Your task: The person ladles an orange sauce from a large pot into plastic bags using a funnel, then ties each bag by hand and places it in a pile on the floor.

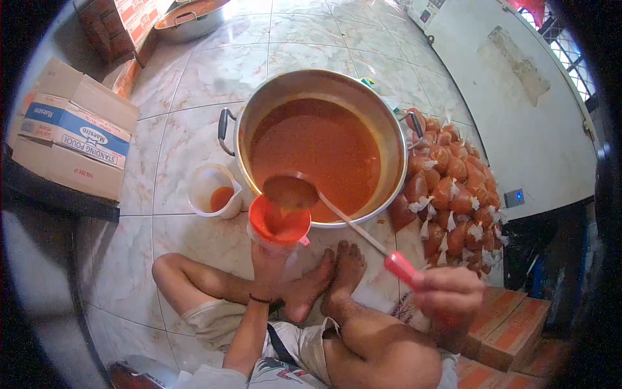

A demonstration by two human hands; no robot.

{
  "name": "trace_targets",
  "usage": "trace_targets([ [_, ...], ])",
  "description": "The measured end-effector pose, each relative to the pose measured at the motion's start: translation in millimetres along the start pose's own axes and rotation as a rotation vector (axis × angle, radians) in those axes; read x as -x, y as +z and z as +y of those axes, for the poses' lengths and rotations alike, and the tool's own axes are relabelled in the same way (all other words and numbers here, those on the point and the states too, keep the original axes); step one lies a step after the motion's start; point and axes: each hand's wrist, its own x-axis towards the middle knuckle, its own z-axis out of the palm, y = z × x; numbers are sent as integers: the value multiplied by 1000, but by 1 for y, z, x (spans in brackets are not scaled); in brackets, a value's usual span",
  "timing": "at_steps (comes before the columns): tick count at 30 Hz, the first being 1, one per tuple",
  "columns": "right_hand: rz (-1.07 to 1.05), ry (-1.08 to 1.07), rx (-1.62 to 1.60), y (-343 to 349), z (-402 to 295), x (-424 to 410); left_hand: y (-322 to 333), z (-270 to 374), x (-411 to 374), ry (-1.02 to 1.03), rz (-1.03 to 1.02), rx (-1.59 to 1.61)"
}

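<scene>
A large metal pot of orange-red sauce stands on the floor before me. My right hand grips the red handle of a ladle. The ladle's bowl is tilted over a red plastic funnel at the pot's near rim, and sauce runs into it. Just under the funnel, my left hand holds it together with what looks like a clear plastic bag, mostly hidden. Left of the pot is a white plastic measuring jug with a little sauce inside.
Many knotted plastic bags of sauce are heaped right of the pot, beside a white chest freezer. Cardboard boxes stand at the left and lower right. Another metal pot sits at the far left on the tiled floor.
</scene>
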Motion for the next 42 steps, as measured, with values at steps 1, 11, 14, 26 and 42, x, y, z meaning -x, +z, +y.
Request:
trace_targets([
  [1, 34, 94, 72, 4, 7, 2, 2, -3, 0, 0, -9, 36],
  [11, 226, 158, 452, 87, 182, -5, 12, 8, -5, 161, -15, -30],
  [14, 432, 281, 318, 106, 192, -7, 2, -5, -4, 178, -21, -65],
  [26, 844, 783, -482, 80, 136, -12, 0, -8, 1, 73, 20, -21],
  [42, 587, 379, -347, 22, 25, 11, 26, 50, 6, 97, -22, 9],
])
